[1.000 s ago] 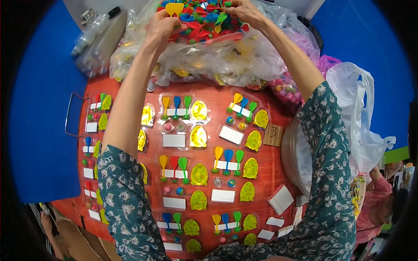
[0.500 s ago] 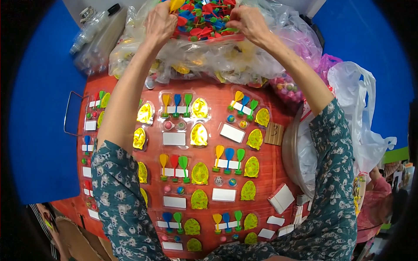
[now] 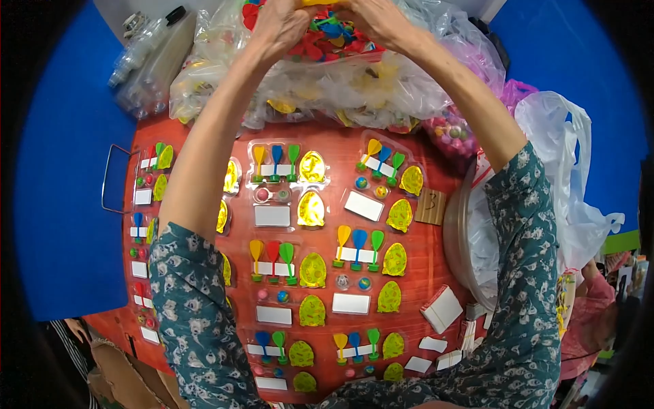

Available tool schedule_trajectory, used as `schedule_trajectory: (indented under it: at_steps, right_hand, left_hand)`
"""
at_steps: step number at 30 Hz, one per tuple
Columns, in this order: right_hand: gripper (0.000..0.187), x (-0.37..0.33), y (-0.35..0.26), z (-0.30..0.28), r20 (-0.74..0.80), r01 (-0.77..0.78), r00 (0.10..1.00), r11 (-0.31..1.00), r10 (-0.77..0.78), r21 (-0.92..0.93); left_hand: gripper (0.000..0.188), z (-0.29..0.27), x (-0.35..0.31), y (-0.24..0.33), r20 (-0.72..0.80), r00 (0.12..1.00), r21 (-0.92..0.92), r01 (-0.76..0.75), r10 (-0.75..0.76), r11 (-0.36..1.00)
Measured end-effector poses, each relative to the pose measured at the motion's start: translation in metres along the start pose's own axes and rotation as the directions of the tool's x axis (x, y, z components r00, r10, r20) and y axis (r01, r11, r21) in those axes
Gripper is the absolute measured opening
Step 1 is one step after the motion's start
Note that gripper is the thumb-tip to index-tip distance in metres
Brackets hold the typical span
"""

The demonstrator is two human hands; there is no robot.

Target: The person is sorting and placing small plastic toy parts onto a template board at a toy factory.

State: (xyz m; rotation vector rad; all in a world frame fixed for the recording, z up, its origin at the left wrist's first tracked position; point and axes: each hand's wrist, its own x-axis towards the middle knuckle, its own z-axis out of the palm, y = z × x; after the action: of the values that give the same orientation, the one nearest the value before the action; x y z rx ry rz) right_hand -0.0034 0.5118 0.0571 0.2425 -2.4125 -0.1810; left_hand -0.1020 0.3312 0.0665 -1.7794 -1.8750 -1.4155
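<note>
At the top edge of the view, my left hand (image 3: 283, 26) and my right hand (image 3: 377, 22) come together over a clear bag of red, blue and green toy darts (image 3: 328, 33). Between them is a yellow toy dart (image 3: 319, 2), partly cut off by the frame. My left fingers are closed on one end of it; my right fingers pinch the other end. Below my arms, clear blister trays lie in rows on the red table (image 3: 436, 262). They hold small darts (image 3: 276, 162), little balls (image 3: 262, 195), white cards (image 3: 272, 216) and yellow egg-shaped pieces (image 3: 312, 209).
A plastic-lined round basin (image 3: 463, 235) stands at the right, beside a wooden block (image 3: 430, 206). White card stacks (image 3: 441, 309) lie at lower right. Bags of balls (image 3: 451, 133) and clear plastic packaging (image 3: 143, 75) are at the back. Another person's pink sleeve (image 3: 586, 317) shows far right.
My left hand has moved right with the yellow dart. My right hand has moved slightly left and up from the dart bag to meet it.
</note>
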Motion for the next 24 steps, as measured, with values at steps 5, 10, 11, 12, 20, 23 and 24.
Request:
schedule_trajectory:
  at_steps: [5,10,11,12,20,23,24]
  right_hand:
    - [0.016,0.024,-0.025,0.008,0.119,-0.247,0.963,0.968,0.240,0.050]
    - [0.021,0.010,-0.046,0.020,0.294,-0.606,0.722,0.366,0.626,0.706]
    - [0.014,-0.003,-0.033,0.024,-0.007,-0.296,0.946,0.869,0.325,0.397]
    - [0.014,-0.018,-0.020,0.027,0.119,-0.336,0.940,0.926,0.319,0.174]
    - [0.008,-0.016,-0.025,0.032,0.036,-0.183,0.980,0.961,0.195,-0.205]
    - [0.008,-0.025,-0.024,0.039,-0.175,-0.077,0.983,0.993,0.061,-0.091]
    - [0.008,-0.025,-0.022,0.042,-0.176,-0.076,0.983,0.993,0.059,-0.093]
  left_hand:
    - [0.025,0.007,0.002,-0.026,0.032,0.999,-0.153,0.039,-0.034,0.987]
    - [0.025,0.003,-0.006,-0.058,-0.132,0.991,0.153,0.022,-0.002,0.988]
    - [0.018,0.007,-0.005,-0.048,-0.222,0.974,0.090,0.067,-0.045,0.994]
    - [0.018,0.008,-0.003,-0.040,-0.226,0.973,0.075,0.064,-0.046,0.995]
    - [0.018,-0.003,-0.004,-0.042,-0.035,0.878,-0.377,0.430,-0.477,0.820]
    - [0.024,0.003,-0.013,-0.054,-0.043,0.845,-0.564,0.421,-0.534,0.711]
    - [0.027,0.004,-0.015,-0.057,-0.053,0.831,-0.626,0.405,-0.554,0.666]
